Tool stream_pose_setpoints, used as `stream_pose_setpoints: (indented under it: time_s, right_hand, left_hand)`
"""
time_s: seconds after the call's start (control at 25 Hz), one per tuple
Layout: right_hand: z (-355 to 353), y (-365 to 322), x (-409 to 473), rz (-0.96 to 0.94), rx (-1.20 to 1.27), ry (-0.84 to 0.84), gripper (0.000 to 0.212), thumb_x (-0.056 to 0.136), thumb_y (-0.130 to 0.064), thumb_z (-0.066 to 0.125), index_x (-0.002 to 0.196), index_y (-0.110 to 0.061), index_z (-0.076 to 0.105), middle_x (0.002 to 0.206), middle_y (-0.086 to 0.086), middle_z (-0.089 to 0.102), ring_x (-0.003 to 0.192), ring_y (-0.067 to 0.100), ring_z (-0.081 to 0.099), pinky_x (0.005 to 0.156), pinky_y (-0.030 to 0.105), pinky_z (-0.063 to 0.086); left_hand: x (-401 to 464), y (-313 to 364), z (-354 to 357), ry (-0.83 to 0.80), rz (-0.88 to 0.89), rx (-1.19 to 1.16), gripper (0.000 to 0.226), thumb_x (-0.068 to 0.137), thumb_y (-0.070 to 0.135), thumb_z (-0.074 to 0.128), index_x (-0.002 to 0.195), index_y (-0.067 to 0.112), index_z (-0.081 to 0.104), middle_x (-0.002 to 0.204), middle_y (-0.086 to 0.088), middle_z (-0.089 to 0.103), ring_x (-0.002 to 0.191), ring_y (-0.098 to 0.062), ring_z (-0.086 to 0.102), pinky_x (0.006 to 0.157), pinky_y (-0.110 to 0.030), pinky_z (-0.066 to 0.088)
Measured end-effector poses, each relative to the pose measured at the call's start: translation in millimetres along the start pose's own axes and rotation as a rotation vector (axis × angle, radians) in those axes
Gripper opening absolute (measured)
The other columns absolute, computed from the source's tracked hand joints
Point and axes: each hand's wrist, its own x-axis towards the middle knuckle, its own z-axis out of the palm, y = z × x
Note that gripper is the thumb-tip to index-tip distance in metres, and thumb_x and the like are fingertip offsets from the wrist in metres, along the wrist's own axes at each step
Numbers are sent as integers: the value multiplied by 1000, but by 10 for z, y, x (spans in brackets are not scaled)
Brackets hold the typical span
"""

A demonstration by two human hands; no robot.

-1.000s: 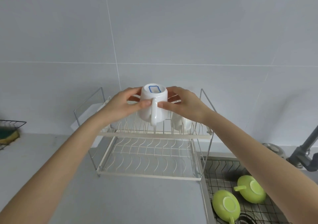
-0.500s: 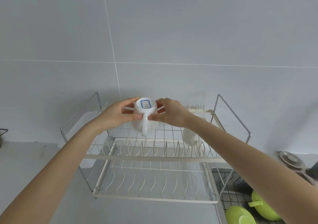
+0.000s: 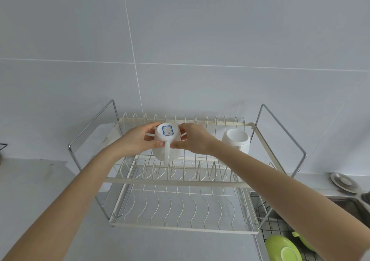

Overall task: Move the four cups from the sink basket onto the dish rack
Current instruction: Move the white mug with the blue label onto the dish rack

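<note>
White and upside down, the second cup [image 3: 166,145] sits clasped between your left hand [image 3: 133,143] and right hand [image 3: 195,141] over the dish rack [image 3: 176,182] top tier, at nine o'clock from the racked cup [image 3: 236,143], so lower it gently onto the prongs.

Count by kind, head view.

Hands: two, a left hand [image 3: 138,140] and a right hand [image 3: 195,139].

White cups: two. One white cup with a blue-bordered label [image 3: 166,143] on its upturned base sits between the hands; one second white cup [image 3: 236,142] stands inverted at the right end of the upper tier.

Green cups: two, a nearer green cup [image 3: 283,249] and a farther green cup [image 3: 305,242], the latter partly hidden behind the right forearm.

Dish rack [image 3: 180,182]: one, with two tiers.

Sink basket [image 3: 266,222]: one, of dark wire.

Round metal lid [image 3: 343,181]: one.
</note>
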Motion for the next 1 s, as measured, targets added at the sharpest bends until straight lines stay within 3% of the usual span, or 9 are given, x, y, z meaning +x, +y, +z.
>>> stream_pose_setpoints:
  time_s: [0.12,0.24,0.36,0.44,0.52,1.0]
  right_hand:
    - [14,-6,-6,-2,1,0,51,79,-26,69,122,-5,53,122,11,61,110,26,59,99,39,46]
    - [13,-9,-24,7,7,0,53,80,-26,68,125,-5,51,125,11,59,111,26,58,100,38,45]
    - [-13,-23,-52,9,-12,-22,61,81,-28,67,133,-7,42,130,12,55,117,26,54,103,35,42]
    - [-55,-38,-99,2,-55,-42,69,84,-30,64,141,-8,31,138,12,48,126,26,47,105,33,37]
    - [-111,-51,-175,-11,-111,-48,71,87,-32,59,144,-8,24,143,13,42,132,26,40,108,33,32]
    - [-857,95,-1308,-104,-389,114,65,92,-35,49,146,-16,19,155,5,25,143,23,21,116,38,20]
  left_hand:
    - [-3,-4,6,-4,-23,5,50,81,15,65,127,23,47,127,-2,57,112,-19,58,80,-11,40]
    - [-4,29,14,-22,-45,3,51,83,14,62,130,22,44,129,-2,55,113,-18,56,79,-10,40]
    - [-27,41,-15,-53,-78,25,55,84,19,60,135,23,38,136,-1,49,121,-17,51,95,-23,43]
    - [-67,62,-48,-56,-122,68,64,85,25,58,141,23,27,145,-2,40,130,-20,43,108,-32,34]
    - [-125,127,-79,-27,-149,118,65,88,25,54,144,21,21,149,-4,33,134,-22,38,107,-31,30]
    - [-676,1247,306,134,32,697,57,91,36,43,142,19,25,152,-1,29,137,-21,32,111,-36,30]
